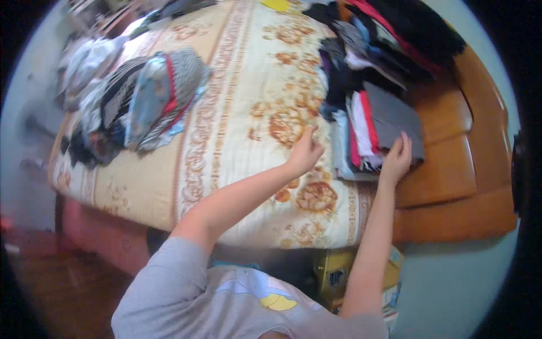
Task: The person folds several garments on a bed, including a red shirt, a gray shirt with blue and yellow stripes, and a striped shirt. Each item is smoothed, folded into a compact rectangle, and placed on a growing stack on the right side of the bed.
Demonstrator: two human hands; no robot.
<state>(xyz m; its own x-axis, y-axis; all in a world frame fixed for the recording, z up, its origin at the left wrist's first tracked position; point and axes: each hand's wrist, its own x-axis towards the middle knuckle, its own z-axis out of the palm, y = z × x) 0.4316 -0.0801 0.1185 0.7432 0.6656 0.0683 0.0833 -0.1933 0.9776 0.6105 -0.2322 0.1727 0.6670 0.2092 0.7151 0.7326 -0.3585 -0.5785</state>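
Observation:
On the bed's right side, my right hand (396,161) lies with its fingers on the grey folded garment (391,116), at the near end of a row of folded clothes. Beside the grey piece are a red and white folded garment (363,123) and a pale blue folded one (342,146). My left hand (305,152) is just left of these clothes, over the flowered bedspread (220,156), its fingers apart and nothing seen in it. Whether my right fingers grip the grey cloth or only rest on it cannot be told.
A loose heap of clothes (148,97) covers part of the bed's left side. More dark clothes (406,34) lie at the upper right, against the wooden headboard (444,165). A yellow item (275,5) lies at the far edge. A yellow box (332,275) stands below the bed's near edge.

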